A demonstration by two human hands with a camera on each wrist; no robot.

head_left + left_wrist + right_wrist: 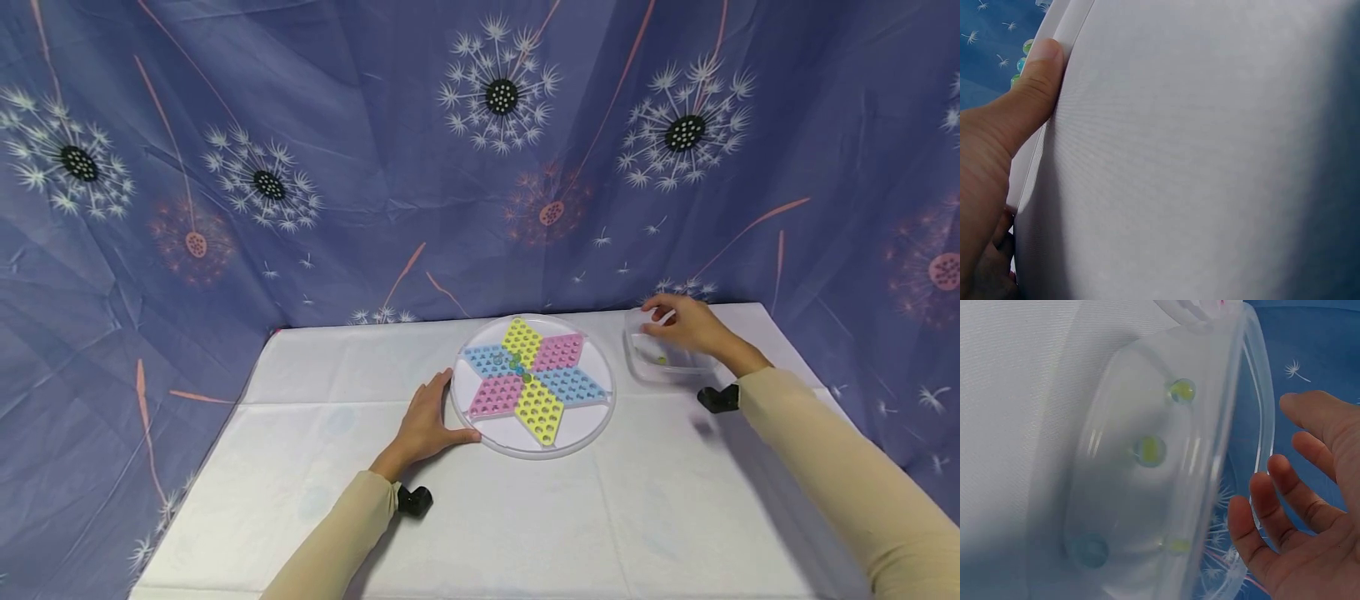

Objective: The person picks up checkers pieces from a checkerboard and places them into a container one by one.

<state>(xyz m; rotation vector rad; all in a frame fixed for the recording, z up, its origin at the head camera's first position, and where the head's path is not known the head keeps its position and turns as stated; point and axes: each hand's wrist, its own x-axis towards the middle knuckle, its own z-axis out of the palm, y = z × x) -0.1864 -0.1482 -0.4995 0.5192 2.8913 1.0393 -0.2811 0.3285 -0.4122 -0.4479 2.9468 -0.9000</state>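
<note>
A round white Chinese checkers board (588,423) with a yellow, pink and blue star lies on the table. Several green and blue marbles (517,365) sit around its centre, with a clear one (498,359) on the left blue point. My left hand (426,423) rests against the board's left rim, thumb and fingers spread along it. Over the clear plastic box (667,372) at the back right, my right hand (686,325) hovers with fingers loosely bent and nothing in them. Through the box wall, the right wrist view shows several glass marbles (1149,450), mostly with yellow-green cores.
A white cloth (495,517) covers the table. Behind it hangs a blue curtain (360,167) with dandelion prints, close to the table's back edge and the box. The board stands left of the box, with a strip of cloth between them.
</note>
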